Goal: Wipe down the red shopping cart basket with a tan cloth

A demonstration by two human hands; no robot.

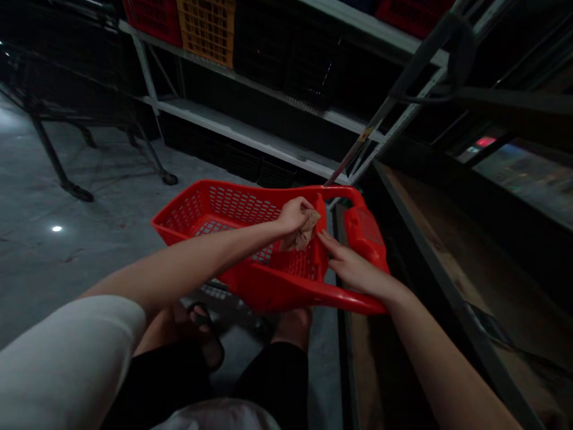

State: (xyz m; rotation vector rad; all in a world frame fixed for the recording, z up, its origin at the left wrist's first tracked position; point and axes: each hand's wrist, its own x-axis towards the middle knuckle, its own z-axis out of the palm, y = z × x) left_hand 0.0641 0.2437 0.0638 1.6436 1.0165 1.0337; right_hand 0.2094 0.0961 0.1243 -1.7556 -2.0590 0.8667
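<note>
A red plastic shopping basket (273,292) with slotted walls and a long looped handle lies across in front of my knees. My left hand (294,215) is inside it, closed on a crumpled brown cloth (301,234) pressed near the end wall on the handle side. My right hand (356,269) reaches through the handle loop. Its fingers are stretched out and touch the outside of that same end wall, with nothing visible in them. A thick red grip block (364,233) sits on the handle just beyond my right hand.
Behind the basket stands a metal shelf rack (250,134) with a yellow crate (206,30) and a red crate (154,21). A dark wheeled cart (67,89) is at left. A long-handled tool (358,143) leans on the rack. A wooden ledge (439,257) runs along the right.
</note>
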